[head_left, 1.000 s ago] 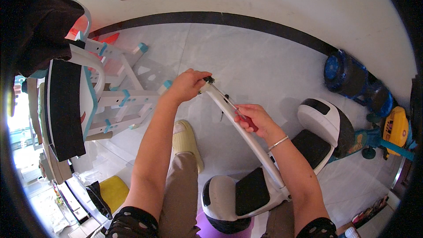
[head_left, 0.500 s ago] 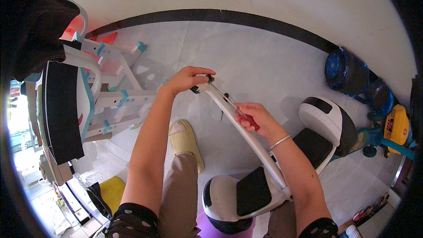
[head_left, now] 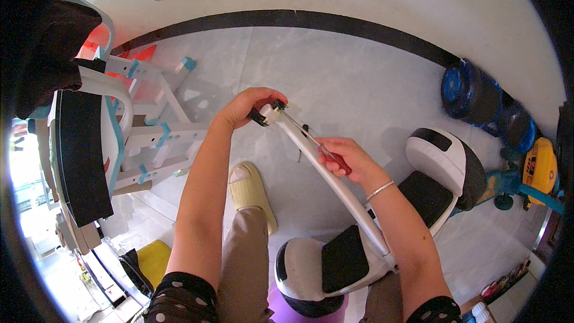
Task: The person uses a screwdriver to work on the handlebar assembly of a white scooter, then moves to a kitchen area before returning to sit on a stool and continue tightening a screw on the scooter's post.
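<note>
A long white pole [head_left: 347, 194] rises at a slant from a white-and-black two-wheeled balance scooter [head_left: 341, 260]. At its top is a white and black fitting [head_left: 268, 113], with my left hand [head_left: 254, 101] closed over it. My right hand [head_left: 342, 158] grips a screwdriver with a red handle [head_left: 336, 160]; its thin shaft reaches along the pole to the fitting, where the tip is too small to make out. A small dark part [head_left: 304, 131] shows beside the pole.
A white folding frame chair or ladder [head_left: 167, 134] with dark cloth stands left. Blue water jugs [head_left: 472, 93] and a yellow toy vehicle [head_left: 535, 170] line the right wall. A yellow slipper [head_left: 254, 197] on my foot and a yellow bag [head_left: 149, 260] are below.
My left hand has shifted slightly left and up around the fitting, showing more of its white and black body. The screwdriver and pole have barely moved.
</note>
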The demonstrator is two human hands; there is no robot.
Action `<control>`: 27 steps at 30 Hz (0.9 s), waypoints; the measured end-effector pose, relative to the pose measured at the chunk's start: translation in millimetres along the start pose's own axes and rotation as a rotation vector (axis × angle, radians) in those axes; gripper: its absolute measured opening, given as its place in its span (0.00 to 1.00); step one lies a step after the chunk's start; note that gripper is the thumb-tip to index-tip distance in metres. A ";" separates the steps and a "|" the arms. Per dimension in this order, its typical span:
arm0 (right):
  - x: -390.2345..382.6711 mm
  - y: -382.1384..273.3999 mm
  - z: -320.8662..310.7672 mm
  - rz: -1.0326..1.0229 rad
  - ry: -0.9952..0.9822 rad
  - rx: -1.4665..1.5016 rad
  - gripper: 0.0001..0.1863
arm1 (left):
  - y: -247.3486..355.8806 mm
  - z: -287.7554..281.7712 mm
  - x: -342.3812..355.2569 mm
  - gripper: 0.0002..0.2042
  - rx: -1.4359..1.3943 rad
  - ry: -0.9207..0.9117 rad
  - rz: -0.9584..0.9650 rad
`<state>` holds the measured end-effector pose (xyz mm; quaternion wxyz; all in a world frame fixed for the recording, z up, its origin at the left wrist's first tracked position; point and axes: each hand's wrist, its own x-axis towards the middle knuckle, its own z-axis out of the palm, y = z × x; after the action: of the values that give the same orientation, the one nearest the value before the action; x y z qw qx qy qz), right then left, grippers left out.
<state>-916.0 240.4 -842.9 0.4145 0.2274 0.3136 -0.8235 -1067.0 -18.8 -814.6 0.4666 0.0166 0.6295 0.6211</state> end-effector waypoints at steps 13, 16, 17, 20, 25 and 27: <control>2.8 -0.6 -2.6 0.030 0.002 0.022 0.18 | -7.0 -6.0 4.6 0.22 -0.036 -0.063 0.001; 2.6 -0.8 -0.8 0.031 -0.001 0.021 0.17 | -6.6 -5.1 3.8 0.21 -0.030 -0.011 -0.022; 2.1 -0.8 0.5 0.034 0.014 0.012 0.17 | -6.8 -5.7 3.7 0.21 -0.030 -0.010 -0.024; -0.4 -1.6 4.1 0.008 0.042 -0.027 0.17 | -7.6 -7.1 6.0 0.21 0.034 0.004 0.025; -3.9 1.9 10.2 -0.083 0.088 -0.132 0.16 | -8.2 -4.1 7.8 0.21 0.022 0.050 0.024; -3.6 2.7 12.7 -0.108 0.117 -0.173 0.16 | -5.5 1.4 6.3 0.21 0.010 0.096 0.031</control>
<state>-913.3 232.1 -832.7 0.3688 0.2213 0.4187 -0.7998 -1066.7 -15.3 -822.2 0.4261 -0.0010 0.6538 0.6253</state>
